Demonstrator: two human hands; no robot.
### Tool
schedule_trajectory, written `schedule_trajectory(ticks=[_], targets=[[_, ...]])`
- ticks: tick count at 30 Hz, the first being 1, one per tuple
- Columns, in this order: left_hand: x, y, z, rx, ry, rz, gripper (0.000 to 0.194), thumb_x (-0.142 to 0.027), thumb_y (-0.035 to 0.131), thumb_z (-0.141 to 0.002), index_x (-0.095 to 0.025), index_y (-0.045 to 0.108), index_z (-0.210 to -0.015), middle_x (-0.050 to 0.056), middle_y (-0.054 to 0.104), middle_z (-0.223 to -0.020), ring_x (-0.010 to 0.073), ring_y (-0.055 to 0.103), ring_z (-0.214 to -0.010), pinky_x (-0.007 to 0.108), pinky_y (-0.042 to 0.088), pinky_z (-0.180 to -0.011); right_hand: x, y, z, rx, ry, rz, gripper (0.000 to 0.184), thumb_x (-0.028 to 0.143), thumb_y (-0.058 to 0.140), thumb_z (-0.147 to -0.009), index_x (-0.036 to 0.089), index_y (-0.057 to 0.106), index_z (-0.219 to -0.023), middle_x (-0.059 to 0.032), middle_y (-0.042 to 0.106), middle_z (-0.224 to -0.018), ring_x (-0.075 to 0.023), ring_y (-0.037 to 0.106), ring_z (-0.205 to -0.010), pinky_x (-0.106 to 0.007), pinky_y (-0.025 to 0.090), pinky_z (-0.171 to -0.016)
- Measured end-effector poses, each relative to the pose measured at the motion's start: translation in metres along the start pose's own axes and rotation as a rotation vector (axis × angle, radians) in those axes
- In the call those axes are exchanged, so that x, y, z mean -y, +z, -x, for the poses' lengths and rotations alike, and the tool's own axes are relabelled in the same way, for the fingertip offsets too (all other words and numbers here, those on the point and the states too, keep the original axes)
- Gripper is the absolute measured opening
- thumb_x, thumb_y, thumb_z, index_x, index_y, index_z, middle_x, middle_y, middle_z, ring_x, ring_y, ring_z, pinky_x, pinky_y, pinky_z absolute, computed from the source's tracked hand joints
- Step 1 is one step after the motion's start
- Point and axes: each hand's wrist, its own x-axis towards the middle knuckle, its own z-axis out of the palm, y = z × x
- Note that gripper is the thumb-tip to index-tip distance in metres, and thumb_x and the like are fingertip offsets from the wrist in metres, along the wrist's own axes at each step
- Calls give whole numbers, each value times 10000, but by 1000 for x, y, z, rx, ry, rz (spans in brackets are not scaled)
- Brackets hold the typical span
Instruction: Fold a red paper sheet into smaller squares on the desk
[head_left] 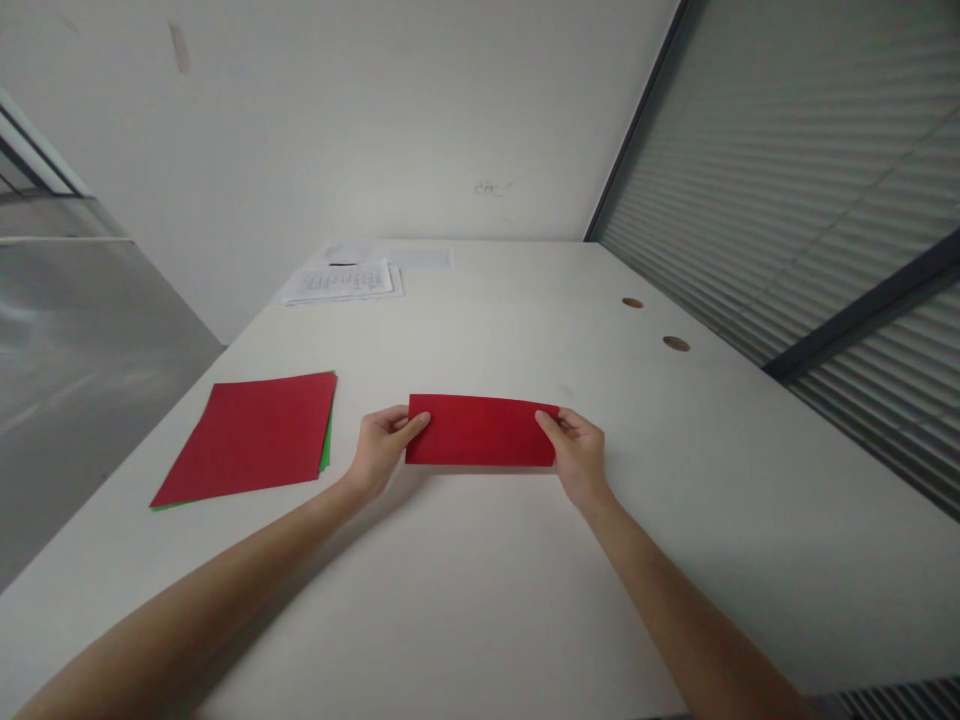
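Note:
A red sheet of paper (482,432), folded into a long rectangle as far as I can see, is held out flat between my two hands. My left hand (381,447) pinches its left end, thumb on top and fingers behind. At the right end my right hand (579,452) grips it the same way. The paper's lower edge shows a thin shadow on the white table (450,600) beneath. Left of my left hand lies a stack of red paper (251,435), with green paper (325,450) peeking out along its right and bottom edges.
Printed white sheets (341,282) lie at the table's far left, near the wall. Two round holes (676,343) pierce the tabletop at the right. Window blinds (810,180) run along the right side, and the table's left edge drops to a grey floor.

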Motion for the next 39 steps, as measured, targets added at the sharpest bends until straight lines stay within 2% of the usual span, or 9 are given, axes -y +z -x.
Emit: schedule_trajectory(ticks=[4,11,19,26,33,39], targets=[[-18,4,11,-30,88,-32,373,-478,804,-672,-139,770,-822,53,746,-774,187,677,-705,292,554,-681,15,-3,5,-3,-30,-68,305,465,804,-649,186,707,-725,-16,710,-671,-163,636,-583,-297,531,-571],[-38,12,26,45,101,8,343,-487,750,-738,-154,775,-819,43,724,-738,188,663,-681,321,560,-705,35,-4,12,-84,-68,-111,320,458,840,-584,188,708,-693,-16,713,-651,-168,635,-541,-307,542,-527],[-35,11,25,23,147,-13,323,-478,726,-771,-158,768,-784,38,708,-715,183,642,-683,287,532,-631,34,-3,13,-126,-80,-123,283,422,843,-592,187,702,-659,-15,708,-640,-166,638,-539,-296,543,-511],[-32,9,24,-20,175,-64,346,-487,712,-779,-146,764,-788,45,707,-718,193,644,-701,294,530,-642,34,-4,13,-149,-96,-115,255,401,844,-597,192,721,-676,-10,713,-662,-163,641,-564,-301,554,-545],[-33,11,25,-52,155,-77,358,-510,713,-757,-155,759,-765,52,705,-716,222,660,-732,317,549,-656,33,-5,14,-138,-146,-37,267,438,811,-643,190,717,-667,-23,706,-652,-168,629,-547,-297,539,-511],[-32,12,24,-58,150,-63,347,-498,714,-761,-154,759,-764,44,701,-702,201,649,-703,298,536,-633,34,-4,14,-139,-142,-46,288,456,818,-625,190,720,-672,-27,709,-655,-172,630,-545,-311,555,-524]])
